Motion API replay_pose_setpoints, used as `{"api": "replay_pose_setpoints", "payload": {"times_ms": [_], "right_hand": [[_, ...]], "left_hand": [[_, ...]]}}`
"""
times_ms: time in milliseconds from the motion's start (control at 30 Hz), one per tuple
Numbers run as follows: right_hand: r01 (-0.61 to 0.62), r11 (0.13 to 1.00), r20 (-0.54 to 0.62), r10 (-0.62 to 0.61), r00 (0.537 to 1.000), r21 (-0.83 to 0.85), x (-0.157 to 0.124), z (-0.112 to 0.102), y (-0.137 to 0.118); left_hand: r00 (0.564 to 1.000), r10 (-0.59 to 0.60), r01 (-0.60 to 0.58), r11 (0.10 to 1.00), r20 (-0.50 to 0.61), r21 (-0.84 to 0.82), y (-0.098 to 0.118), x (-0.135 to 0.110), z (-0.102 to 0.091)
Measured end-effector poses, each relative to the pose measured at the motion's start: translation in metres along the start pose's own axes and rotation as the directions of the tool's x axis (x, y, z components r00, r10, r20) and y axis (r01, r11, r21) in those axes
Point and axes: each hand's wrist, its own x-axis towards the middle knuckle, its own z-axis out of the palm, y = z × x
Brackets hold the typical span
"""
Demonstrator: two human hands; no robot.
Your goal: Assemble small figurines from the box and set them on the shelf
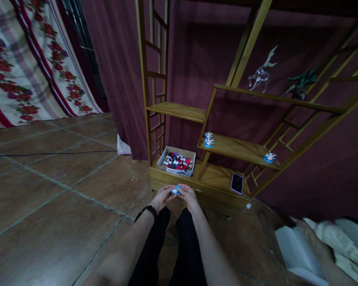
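Observation:
Between my two hands, in front of the shelf's lowest board, is a small blue and white figurine. My left hand grips it from the left with closed fingers. From the right, my right hand pinches its other side. Just beyond stands an open cardboard box full of small red, blue, white and black figurines. Similar blue-based figurines stand at the left end of the middle shelf. Another such figurine is at that shelf's right end.
A phone or tablet lies on the lowest board. On the upper shelf are a clear deer ornament and a dark green ornament. A white box and pale cloth lie at right. A cable crosses the tiled floor.

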Motion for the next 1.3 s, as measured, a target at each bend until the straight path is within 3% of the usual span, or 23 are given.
{"api": "replay_pose_setpoints", "payload": {"times_ms": [367, 600, 900, 1300], "right_hand": [[-0.069, 0.998, 0.006, 0.069, 0.998, -0.004, 0.004, -0.004, 0.001], [-0.104, 0.995, -0.020, 0.104, 0.994, 0.009, 0.006, 0.000, 0.004], [-0.078, 0.993, -0.072, 0.084, 0.994, 0.088, 0.004, 0.004, 0.001], [-0.093, 0.985, -0.049, 0.101, 0.994, 0.144, -0.002, 0.005, -0.007]], "left_hand": [[1.000, 0.020, -0.019, 0.997, -0.015, 0.070, -0.004, 0.002, -0.002], [0.996, 0.046, -0.045, 0.999, -0.074, 0.020, -0.006, 0.003, -0.001], [1.000, -0.003, 0.004, 1.000, 0.022, -0.023, -0.005, 0.006, -0.002], [0.993, 0.017, -0.014, 1.000, 0.117, -0.027, -0.005, 0.004, -0.002]]}}
